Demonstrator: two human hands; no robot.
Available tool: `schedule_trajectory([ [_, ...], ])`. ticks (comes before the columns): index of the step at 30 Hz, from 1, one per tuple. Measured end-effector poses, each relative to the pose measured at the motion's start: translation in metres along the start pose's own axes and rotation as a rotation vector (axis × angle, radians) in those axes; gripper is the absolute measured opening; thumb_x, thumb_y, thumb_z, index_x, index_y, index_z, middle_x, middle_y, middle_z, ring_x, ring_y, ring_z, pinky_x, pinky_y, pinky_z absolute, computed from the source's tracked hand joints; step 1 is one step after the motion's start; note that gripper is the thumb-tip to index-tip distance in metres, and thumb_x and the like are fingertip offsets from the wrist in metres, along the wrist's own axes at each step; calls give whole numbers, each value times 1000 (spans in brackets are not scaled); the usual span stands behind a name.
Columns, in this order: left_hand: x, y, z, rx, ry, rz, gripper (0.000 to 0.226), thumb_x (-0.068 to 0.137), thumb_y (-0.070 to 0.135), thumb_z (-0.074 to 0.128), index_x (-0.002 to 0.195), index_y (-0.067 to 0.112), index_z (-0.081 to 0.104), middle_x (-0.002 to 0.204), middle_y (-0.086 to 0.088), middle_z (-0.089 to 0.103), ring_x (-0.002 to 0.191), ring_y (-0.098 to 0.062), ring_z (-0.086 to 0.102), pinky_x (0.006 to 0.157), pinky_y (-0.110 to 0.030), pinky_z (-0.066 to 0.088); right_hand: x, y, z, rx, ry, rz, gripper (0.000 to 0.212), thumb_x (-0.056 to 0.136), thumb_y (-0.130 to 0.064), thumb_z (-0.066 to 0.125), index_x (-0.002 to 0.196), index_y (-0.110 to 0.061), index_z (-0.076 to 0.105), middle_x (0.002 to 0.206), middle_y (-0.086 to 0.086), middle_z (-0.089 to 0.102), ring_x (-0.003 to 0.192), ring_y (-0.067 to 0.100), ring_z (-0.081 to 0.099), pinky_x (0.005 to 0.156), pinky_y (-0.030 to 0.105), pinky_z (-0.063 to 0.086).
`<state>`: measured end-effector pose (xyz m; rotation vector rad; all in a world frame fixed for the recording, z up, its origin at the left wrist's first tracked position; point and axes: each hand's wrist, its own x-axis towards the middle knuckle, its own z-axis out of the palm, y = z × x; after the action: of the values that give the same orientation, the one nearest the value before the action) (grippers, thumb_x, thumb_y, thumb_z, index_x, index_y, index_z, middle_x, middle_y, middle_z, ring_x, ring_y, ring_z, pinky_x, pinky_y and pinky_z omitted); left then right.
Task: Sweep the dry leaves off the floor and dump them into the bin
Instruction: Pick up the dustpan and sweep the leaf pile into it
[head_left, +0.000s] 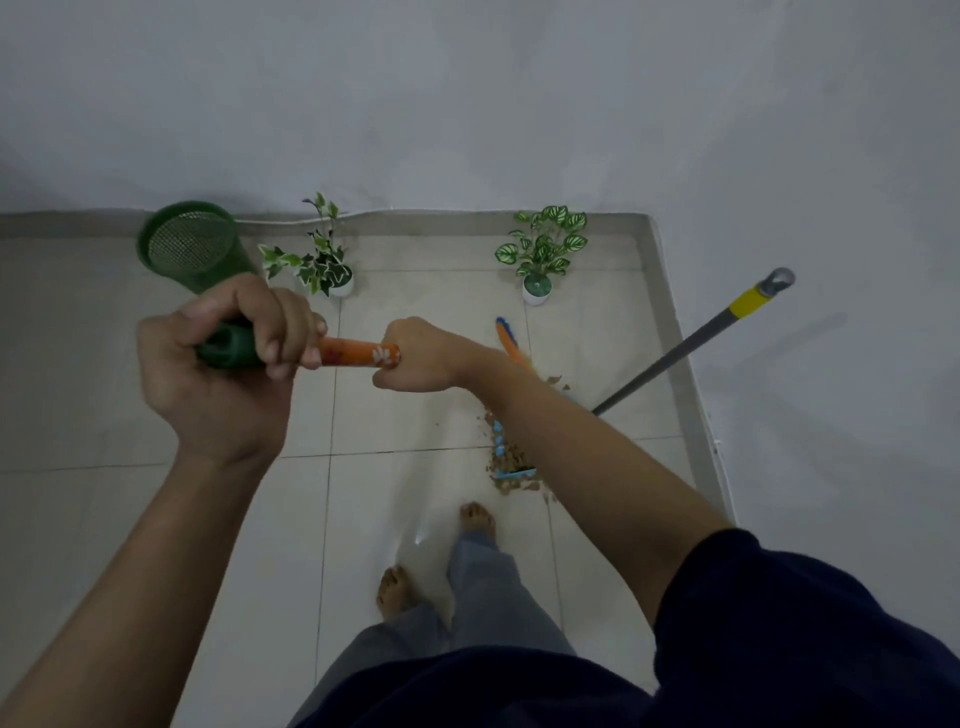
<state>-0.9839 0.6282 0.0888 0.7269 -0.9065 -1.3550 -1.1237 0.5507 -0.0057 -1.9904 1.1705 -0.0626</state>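
Note:
My left hand (223, 364) grips the green end cap of an orange flower-printed broom handle (348, 352). My right hand (421, 358) grips the same handle further down. The broom's orange and blue head (508, 338) shows behind my right forearm. Dry brown leaves (511, 460) lie in a pile on the tile floor, around a blue dustpan (506, 452) that my forearm mostly hides. Its grey pole with a yellow band (691, 345) leans up to the right. A green mesh bin (195, 247) stands by the wall at the back left.
Two small potted plants, one (324, 262) beside the bin and one (543, 254) to the right, stand along the back wall. A raised tiled ledge (675, 332) borders the floor on the right. My bare feet (478, 519) stand just before the leaf pile.

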Motion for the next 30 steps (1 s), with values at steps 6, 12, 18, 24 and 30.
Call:
schedule_trajectory([
  [6, 38, -45, 21, 135, -11, 44, 35, 69, 55, 53, 54, 24, 47, 47, 10, 44, 52, -16, 41, 66, -29, 38, 18, 61, -37, -65, -91, 9, 44, 79, -15, 60, 44, -13, 33, 44, -1, 36, 39, 12, 34, 43, 23, 26],
  [12, 66, -98, 44, 163, -31, -37, 35, 70, 54, 54, 53, 24, 49, 48, 7, 45, 53, -19, 43, 66, -30, 39, 31, 130, -53, -115, -125, 23, 45, 76, -16, 60, 41, -14, 32, 41, 0, 36, 39, 12, 33, 44, 25, 26],
  [18, 92, -156, 51, 188, -55, -178, 33, 73, 48, 53, 53, 22, 50, 49, 4, 44, 56, -22, 46, 70, -26, 43, 32, 204, -48, -49, -109, 140, 41, 77, -17, 59, 43, -16, 35, 45, 4, 42, 46, 18, 41, 49, 31, 34],
  [24, 98, -202, 51, 244, -83, -332, 33, 75, 29, 35, 47, 23, 50, 47, 5, 45, 59, -21, 54, 77, -23, 46, 28, 246, -21, -71, 16, 190, 43, 81, -16, 56, 45, -17, 34, 47, 2, 42, 46, 17, 42, 48, 26, 35],
  [30, 91, -194, 24, 299, -2, -323, 32, 74, 28, 35, 45, 23, 48, 46, 4, 43, 56, -22, 49, 70, -24, 44, 52, 228, -1, -13, 51, 29, 52, 80, -16, 56, 44, -29, 20, 43, -1, 39, 52, 18, 41, 53, 28, 29],
])
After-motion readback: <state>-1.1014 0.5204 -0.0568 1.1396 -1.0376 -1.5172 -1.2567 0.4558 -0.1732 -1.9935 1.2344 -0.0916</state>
